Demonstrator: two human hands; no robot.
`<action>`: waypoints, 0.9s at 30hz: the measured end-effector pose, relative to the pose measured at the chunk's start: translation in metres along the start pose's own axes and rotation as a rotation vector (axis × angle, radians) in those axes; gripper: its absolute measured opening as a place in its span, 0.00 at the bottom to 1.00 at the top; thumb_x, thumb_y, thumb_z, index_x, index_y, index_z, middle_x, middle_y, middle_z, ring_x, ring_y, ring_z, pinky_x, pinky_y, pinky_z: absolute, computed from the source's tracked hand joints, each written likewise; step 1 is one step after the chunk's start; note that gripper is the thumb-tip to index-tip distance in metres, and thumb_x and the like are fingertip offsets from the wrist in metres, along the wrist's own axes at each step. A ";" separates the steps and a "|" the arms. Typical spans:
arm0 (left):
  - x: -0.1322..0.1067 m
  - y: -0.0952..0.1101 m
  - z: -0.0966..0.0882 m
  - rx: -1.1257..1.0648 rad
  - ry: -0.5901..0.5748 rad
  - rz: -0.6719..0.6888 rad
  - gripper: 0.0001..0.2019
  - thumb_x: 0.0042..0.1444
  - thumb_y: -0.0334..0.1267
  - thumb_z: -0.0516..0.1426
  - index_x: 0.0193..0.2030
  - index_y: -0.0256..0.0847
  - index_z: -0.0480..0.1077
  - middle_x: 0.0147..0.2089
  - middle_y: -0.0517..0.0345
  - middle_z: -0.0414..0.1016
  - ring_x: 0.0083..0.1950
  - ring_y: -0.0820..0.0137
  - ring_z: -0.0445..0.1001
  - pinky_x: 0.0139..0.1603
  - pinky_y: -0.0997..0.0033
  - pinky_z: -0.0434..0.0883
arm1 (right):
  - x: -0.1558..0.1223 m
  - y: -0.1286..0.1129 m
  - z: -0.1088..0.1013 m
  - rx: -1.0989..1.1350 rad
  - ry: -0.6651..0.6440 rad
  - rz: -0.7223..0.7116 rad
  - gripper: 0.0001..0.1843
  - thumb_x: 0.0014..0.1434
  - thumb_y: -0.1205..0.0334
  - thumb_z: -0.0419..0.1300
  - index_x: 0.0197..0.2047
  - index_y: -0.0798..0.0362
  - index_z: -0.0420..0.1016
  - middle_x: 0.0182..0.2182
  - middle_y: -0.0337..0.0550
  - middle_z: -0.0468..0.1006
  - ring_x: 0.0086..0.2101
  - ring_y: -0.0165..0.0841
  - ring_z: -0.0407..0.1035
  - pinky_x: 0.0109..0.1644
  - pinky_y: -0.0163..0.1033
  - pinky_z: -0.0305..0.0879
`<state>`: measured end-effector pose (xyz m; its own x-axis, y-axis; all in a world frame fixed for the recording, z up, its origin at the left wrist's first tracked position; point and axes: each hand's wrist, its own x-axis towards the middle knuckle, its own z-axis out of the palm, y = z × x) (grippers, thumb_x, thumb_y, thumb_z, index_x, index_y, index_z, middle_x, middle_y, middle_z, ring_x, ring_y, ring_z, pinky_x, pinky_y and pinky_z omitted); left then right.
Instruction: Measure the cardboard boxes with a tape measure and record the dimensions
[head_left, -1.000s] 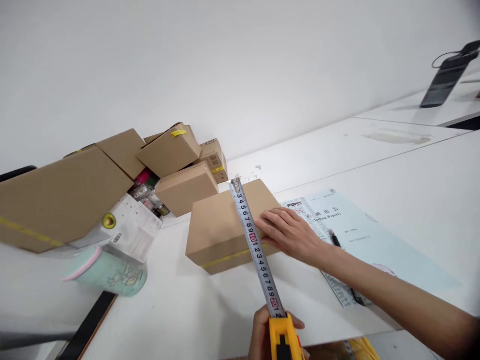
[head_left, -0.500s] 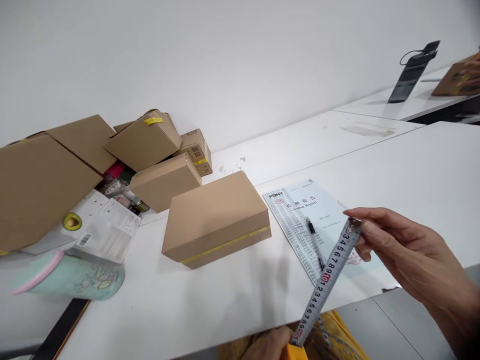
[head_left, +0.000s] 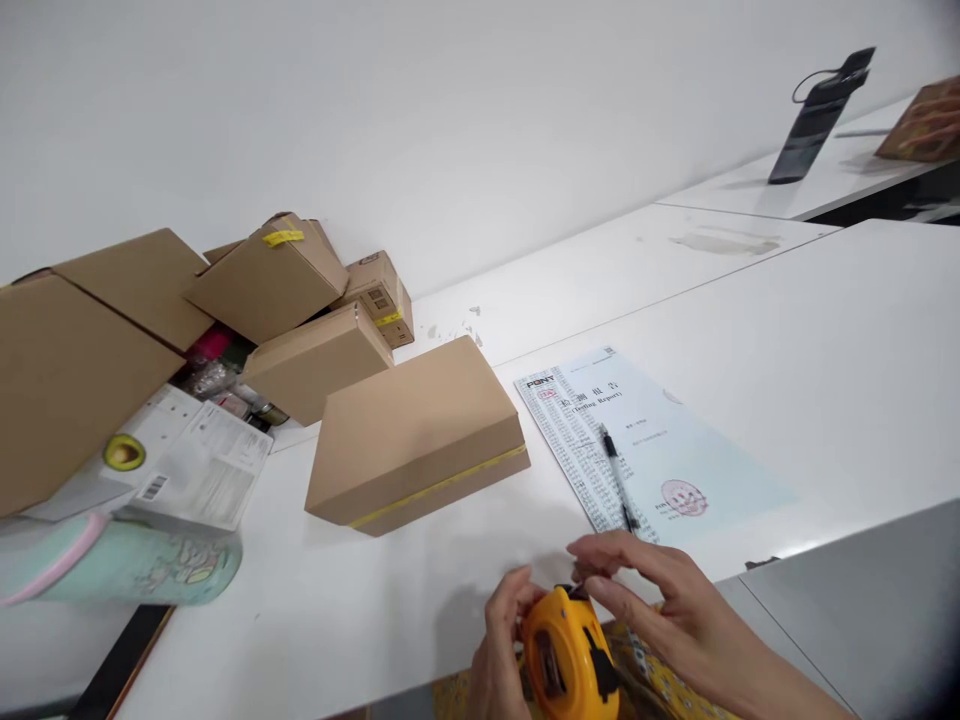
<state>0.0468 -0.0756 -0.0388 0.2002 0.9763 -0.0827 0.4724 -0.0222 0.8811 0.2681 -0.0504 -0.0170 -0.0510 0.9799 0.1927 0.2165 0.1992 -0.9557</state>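
The yellow and black tape measure (head_left: 566,655) is upright at the table's front edge, its blade drawn back into the case. My left hand (head_left: 501,640) is closed around the left side of the case. At the top of the case, by the blade's mouth, the bent thumb and fingers of my right hand (head_left: 667,610) pinch at the tape's end; the exact contact is partly hidden. Just beyond my hands lie a printed test report (head_left: 637,420) and a black pen (head_left: 616,475) on top of it. A closed cardboard box (head_left: 420,430) with yellow tape sits to their left.
Several more cardboard boxes (head_left: 270,275) are heaped at the back left. A mint tumbler (head_left: 165,560) with a pink band lies on its side beside a white package (head_left: 202,460). A dark bottle (head_left: 817,120) stands far right, near another person's hands on a box (head_left: 922,125).
The tape's blade, stretched out between my hands before, has run back into its case. My right hand has moved left and down to the case, and my left hand has risen into fuller view.
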 end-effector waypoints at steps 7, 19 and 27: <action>0.033 0.013 -0.015 0.423 0.322 0.174 0.35 0.52 0.32 0.63 0.66 0.47 0.58 0.61 0.47 0.76 0.60 0.54 0.77 0.57 0.52 0.76 | 0.050 0.044 -0.036 -0.740 0.243 0.169 0.16 0.67 0.43 0.55 0.38 0.47 0.66 0.22 0.39 0.76 0.21 0.37 0.68 0.23 0.38 0.56; 0.078 -0.027 -0.036 0.831 0.420 0.338 0.25 0.60 0.32 0.60 0.64 0.44 0.63 0.56 0.48 0.77 0.56 0.55 0.77 0.49 0.56 0.78 | 0.052 0.033 -0.092 0.089 0.090 0.180 0.22 0.66 0.43 0.58 0.53 0.48 0.79 0.40 0.50 0.86 0.41 0.46 0.80 0.45 0.50 0.74; 0.069 -0.006 -0.002 0.761 0.608 0.611 0.16 0.64 0.34 0.59 0.58 0.38 0.70 0.58 0.40 0.77 0.60 0.49 0.73 0.63 0.40 0.68 | 0.033 0.036 -0.092 0.070 0.425 0.204 0.21 0.62 0.39 0.64 0.30 0.46 0.70 0.21 0.37 0.72 0.24 0.33 0.66 0.29 0.40 0.65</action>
<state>0.0563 -0.0080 -0.0489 0.2246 0.6958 0.6822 0.8766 -0.4501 0.1704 0.3642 -0.0104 -0.0249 0.3923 0.9179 0.0593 0.1133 0.0158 -0.9934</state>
